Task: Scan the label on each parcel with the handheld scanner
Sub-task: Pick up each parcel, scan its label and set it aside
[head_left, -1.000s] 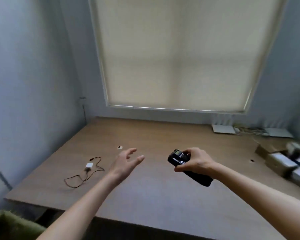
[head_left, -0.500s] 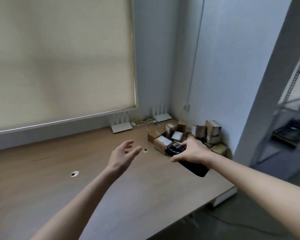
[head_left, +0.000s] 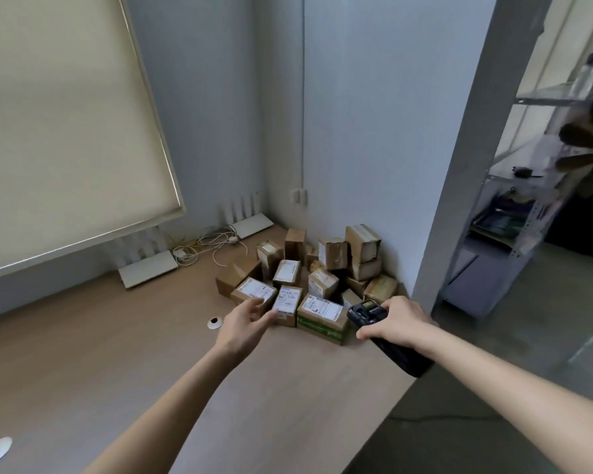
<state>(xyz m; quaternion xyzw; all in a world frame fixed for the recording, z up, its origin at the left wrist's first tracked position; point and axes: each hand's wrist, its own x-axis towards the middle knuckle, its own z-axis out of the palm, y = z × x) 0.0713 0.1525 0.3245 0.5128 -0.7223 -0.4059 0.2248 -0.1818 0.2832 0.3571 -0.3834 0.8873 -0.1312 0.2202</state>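
Left hand (head_left: 243,325), fingers relaxed, reaches a small labelled parcel (head_left: 286,304) that looks light and stiff, best grasped by its sides; right hand (head_left: 396,321) grips the scanner (head_left: 365,311).

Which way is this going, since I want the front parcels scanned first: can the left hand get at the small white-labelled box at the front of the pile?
Probably yes. The left hand is open with its fingertips right at the small box, and nothing lies between them on the desk. The right hand holds the scanner off to the side.

Wooden desk (head_left: 151,354), drawn blind (head_left: 59,131), grey walls (head_left: 374,114).
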